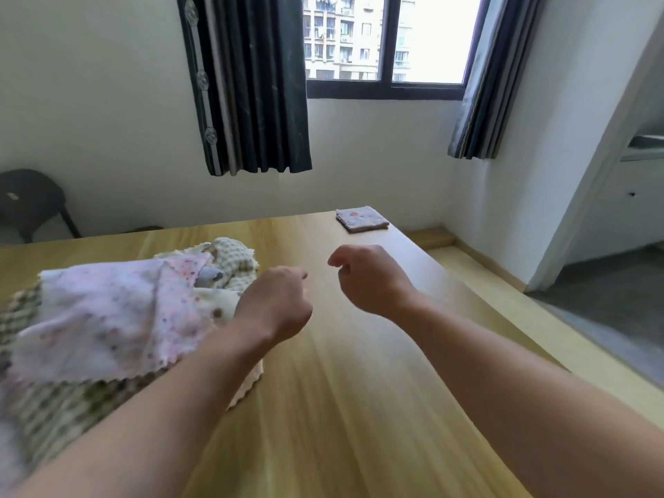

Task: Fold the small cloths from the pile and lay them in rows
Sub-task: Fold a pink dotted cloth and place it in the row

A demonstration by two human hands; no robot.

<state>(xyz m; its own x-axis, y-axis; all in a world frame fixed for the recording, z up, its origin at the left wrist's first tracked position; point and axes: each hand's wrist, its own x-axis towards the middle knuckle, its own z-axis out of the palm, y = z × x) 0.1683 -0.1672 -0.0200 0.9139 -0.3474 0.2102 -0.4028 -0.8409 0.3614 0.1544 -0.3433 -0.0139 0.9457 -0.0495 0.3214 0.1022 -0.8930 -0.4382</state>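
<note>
The pile of small cloths (107, 318) sits at the left edge of the desk (341, 389), a pink spotted one on top. One folded cloth (362, 219) lies flat at the far right corner. Your left hand (276, 303) hovers just beside the pile, clenched, nothing visible in it. Your right hand (370, 278) hangs over mid-desk, fingers loosely curled, released.

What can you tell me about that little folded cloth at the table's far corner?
The small folded greyish-lilac cloth is a neat square of soft fabric with darker edges and an orange spot on top. It lies flat near the far right corner of the light wooden table, touching nothing else.
</note>
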